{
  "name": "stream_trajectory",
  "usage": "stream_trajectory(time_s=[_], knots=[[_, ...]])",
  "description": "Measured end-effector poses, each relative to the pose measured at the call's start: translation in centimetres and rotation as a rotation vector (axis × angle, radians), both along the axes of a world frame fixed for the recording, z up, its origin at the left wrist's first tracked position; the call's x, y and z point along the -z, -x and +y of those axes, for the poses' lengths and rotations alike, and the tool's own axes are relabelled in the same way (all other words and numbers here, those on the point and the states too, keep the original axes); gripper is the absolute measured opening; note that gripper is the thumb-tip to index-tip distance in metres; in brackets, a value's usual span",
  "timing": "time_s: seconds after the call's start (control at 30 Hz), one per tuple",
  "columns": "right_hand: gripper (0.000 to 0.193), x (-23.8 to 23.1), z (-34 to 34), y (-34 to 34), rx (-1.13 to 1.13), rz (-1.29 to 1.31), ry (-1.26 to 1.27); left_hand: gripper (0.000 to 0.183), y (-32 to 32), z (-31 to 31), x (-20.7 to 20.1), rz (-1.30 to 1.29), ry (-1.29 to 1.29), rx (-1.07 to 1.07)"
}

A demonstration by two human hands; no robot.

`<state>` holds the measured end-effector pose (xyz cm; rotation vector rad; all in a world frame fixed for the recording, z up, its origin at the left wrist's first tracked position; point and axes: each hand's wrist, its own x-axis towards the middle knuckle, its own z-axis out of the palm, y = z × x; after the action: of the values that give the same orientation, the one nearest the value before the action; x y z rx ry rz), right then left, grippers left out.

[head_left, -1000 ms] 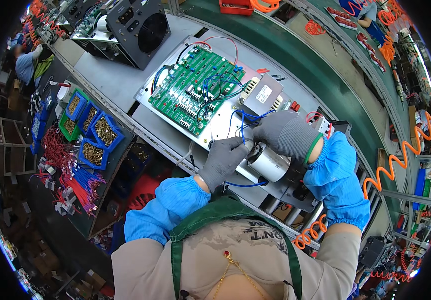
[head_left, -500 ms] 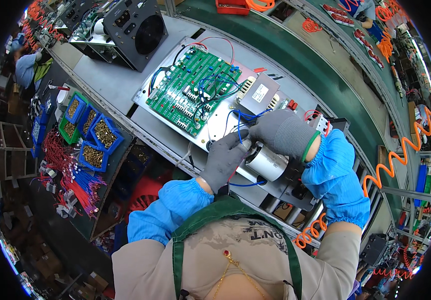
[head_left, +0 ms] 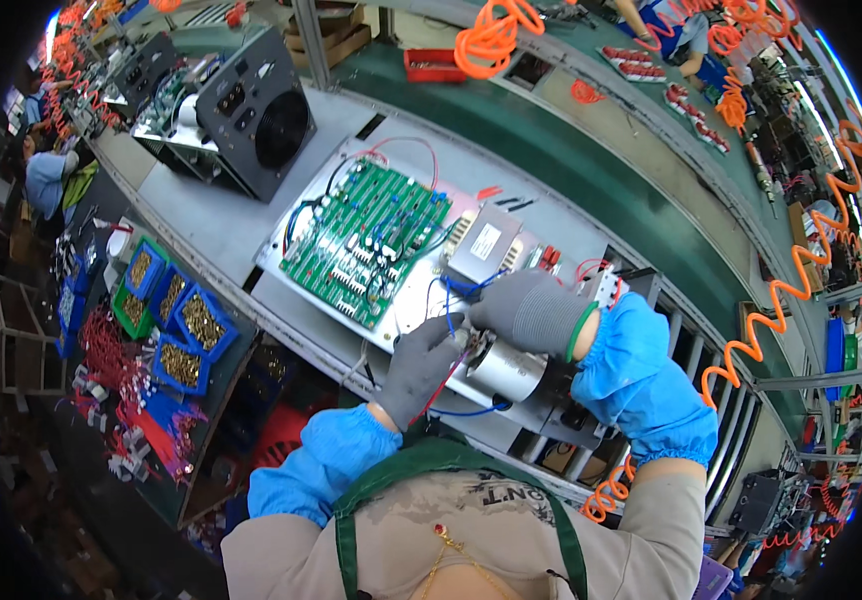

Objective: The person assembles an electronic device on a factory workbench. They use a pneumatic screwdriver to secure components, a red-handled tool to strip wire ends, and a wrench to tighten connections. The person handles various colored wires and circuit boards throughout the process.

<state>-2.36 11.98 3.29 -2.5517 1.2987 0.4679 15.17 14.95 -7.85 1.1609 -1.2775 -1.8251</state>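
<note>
Gray-gloved left hand [head_left: 419,370] and right hand [head_left: 529,310] form my grip, their fingertips bunched face to face at the upper-left end of a silver cylinder [head_left: 513,372]; whether they pinch something or merely touch there I cannot tell, since the fingers hide the contact. Beneath everything runs the long gray table [head_left: 191,205], with a black fan housing [head_left: 261,120] standing on it at the upper left, well apart from me. Nearer lies the metal plate [head_left: 413,308], carrying a green circuit board [head_left: 364,240] on its left part and a boxy transformer [head_left: 486,243] just beyond my right hand. The cylinder sits on the person's side of the transformer, its long axis slanting from upper left to lower right, so its body extends rightward from my fingertips. That slant is the relation I judge matters most: the end with the wiring faces the left hand, while the right hand arches just above the body and is the nearer of the two. Last come the thin things: blue wires [head_left: 466,287] between transformer and fingers, a blue lead [head_left: 471,412] curving below the cylinder, and a red wire [head_left: 443,385] alongside the left hand.
</note>
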Motion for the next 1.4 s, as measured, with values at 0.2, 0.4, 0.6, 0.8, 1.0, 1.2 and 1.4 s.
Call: stream_trajectory(time_s=[0.2, 0.4, 0.6, 0.8, 1.0, 1.2, 1.4], knots=[[0.015, -1.2, -0.1, -0.5, 0.019, 0.052, -0.055, 0.036, -0.2, -0.7, -2.5, 0.124, -0.151, 0.094], [0.023, -0.9, -0.7, -0.5, 0.025, 0.040, -0.188, 0.039, -0.6, -1.8, -2.1, 0.207, -0.208, 0.179], [0.025, -4.9, -8.7, 5.0, 0.132, -0.388, -0.557, 0.053, -1.4, -2.7, -3.1, 0.128, -0.055, 0.353], [0.037, -4.1, -24.5, 14.8, 0.777, 0.222, 0.712, 0.049, -2.0, -3.2, 2.0, 0.175, -0.104, 0.468], [0.034, -5.1, -34.7, 16.2, 0.585, 0.120, 0.872, 0.051, -2.3, -5.5, 0.4, 0.240, -0.203, 0.617], [0.034, -4.0, -35.3, 16.0, 0.520, 0.091, 0.771, 0.052, -2.3, -6.4, -3.1, 0.097, -0.281, 0.679], [0.038, -4.3, -35.6, 16.5, 0.573, 0.004, 0.921, 0.051, -2.8, -7.5, -3.6, 0.110, -0.286, 0.708]])
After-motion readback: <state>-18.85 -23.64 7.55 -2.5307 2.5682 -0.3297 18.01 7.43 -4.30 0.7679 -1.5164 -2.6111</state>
